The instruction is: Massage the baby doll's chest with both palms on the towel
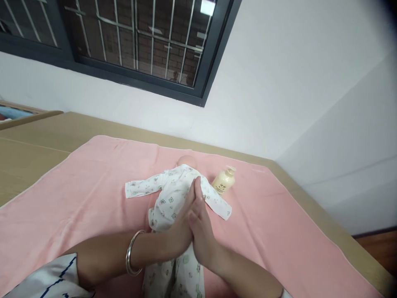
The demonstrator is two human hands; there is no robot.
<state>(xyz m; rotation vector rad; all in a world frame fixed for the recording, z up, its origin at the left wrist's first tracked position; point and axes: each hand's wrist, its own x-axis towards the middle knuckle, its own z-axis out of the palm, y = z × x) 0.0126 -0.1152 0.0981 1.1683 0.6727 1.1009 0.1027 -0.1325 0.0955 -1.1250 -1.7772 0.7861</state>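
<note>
On the pink blanket [102, 174], the doll [173, 194] is lying already dressed in white, and no work on it seems to be going on yet. Over it, the left hand [183, 221] is pressing flat against the right hand [203, 234], fingers straight; I cannot tell if anything is hiding between them. To the right, the pump bottle [223, 181] is standing by a sleeve [219, 205], untouched.

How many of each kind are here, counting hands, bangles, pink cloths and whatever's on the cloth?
Left hand and right hand: 2
Bangle: 1
Pink cloth: 1
Clothed baby figure: 1
Pump bottle: 1
Total: 6
</note>
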